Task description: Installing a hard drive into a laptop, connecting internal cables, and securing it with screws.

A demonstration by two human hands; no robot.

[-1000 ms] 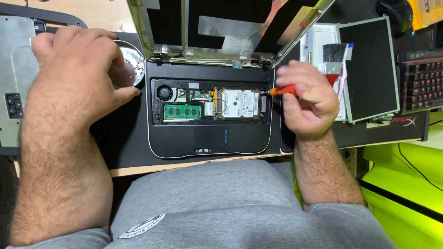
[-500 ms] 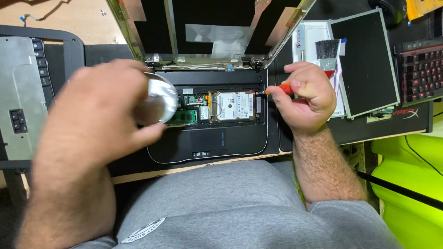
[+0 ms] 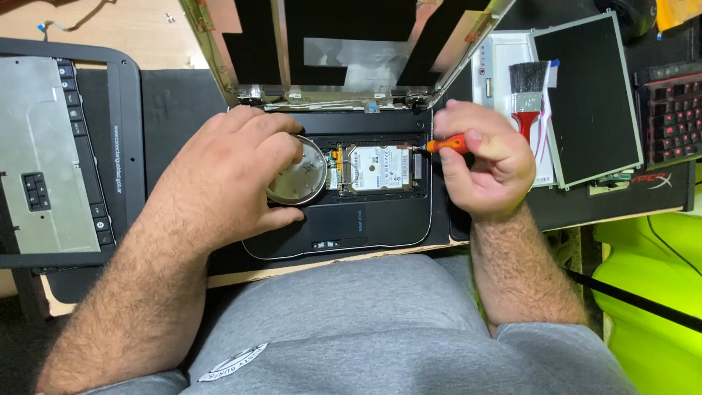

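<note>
Both hands work over the opened laptop point(image 3: 344, 227): left hand point(image 3: 234, 168) grips a round metal dish point(image 3: 298, 175) at nine o'clock of the exposed hard drive point(image 3: 376, 168); right hand point(image 3: 486, 164) pinches an orange screwdriver point(image 3: 446, 145), tip at the drive's three o'clock edge. Keyboard already off; drive still seated.

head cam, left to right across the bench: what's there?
Keyboard panel → left hand → round tin → hard drive → screwdriver → right hand → brush → screen panel → red-lit keyboard.
</note>
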